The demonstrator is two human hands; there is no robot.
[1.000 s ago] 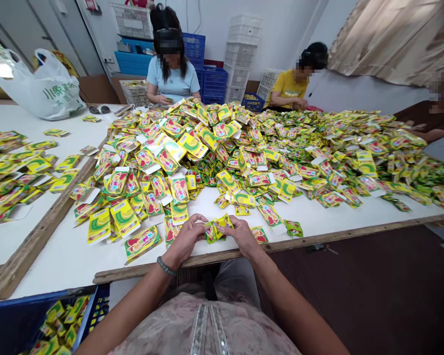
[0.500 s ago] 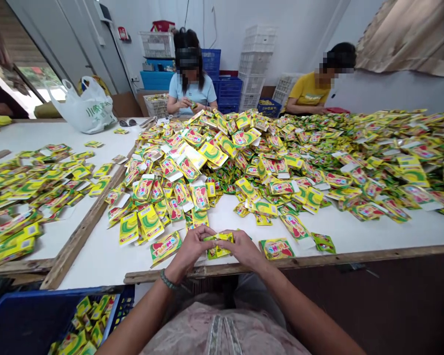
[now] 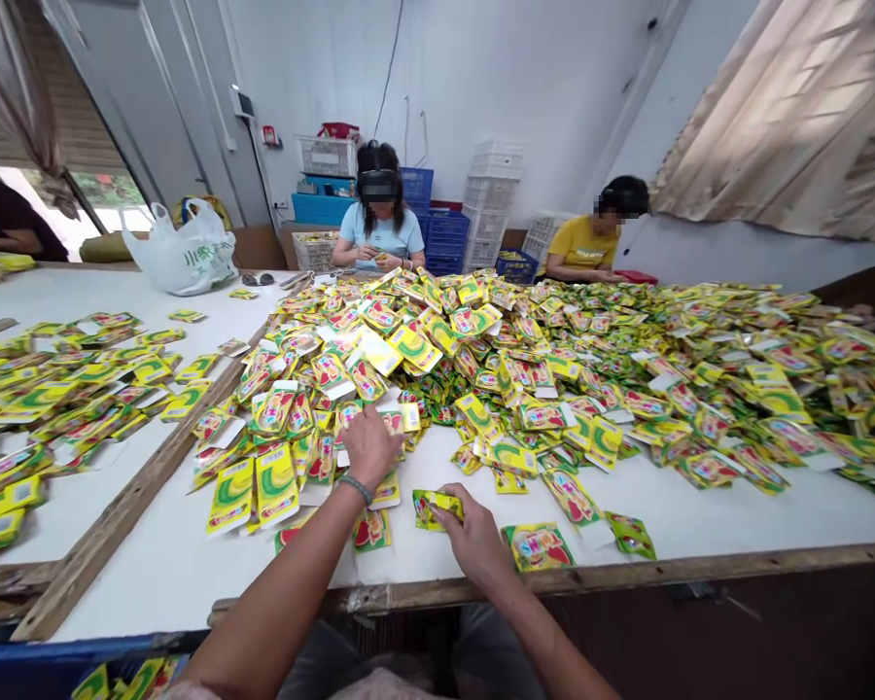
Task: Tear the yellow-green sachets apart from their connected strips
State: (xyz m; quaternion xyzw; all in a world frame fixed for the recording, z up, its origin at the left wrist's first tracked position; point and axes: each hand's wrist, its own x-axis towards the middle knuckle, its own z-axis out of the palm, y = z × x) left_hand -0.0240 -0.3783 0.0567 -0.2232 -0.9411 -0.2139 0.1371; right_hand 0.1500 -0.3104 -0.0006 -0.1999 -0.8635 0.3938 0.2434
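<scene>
My right hand (image 3: 472, 537) is closed, thumb and fingers pinching small green-and-yellow packets (image 3: 432, 508) just above the white tabletop. How many packets it holds is hard to make out. Stretched forward, my left hand (image 3: 371, 449) is at the near edge of a heap of flat printed cardboard boxes (image 3: 284, 486) and touches the boxes there. The back of that hand covers its fingertips, so a grip does not show. A box with a watermelon picture (image 3: 538, 546) lies to the right of my right hand, and a loose green packet (image 3: 631, 535) lies farther right.
Small green packets and boxes spread across the table to the right. A wooden strip (image 3: 131, 486) separates another group of boxes (image 3: 80, 374) on the left. A white plastic bag (image 3: 182, 255) stands behind it. Two co-workers sit opposite, near stacked crates (image 3: 492, 204). A blue bin is below left.
My left hand has let go of the packets and moved forward to the boxes. My right hand keeps the packets. The view has tilted upward.
</scene>
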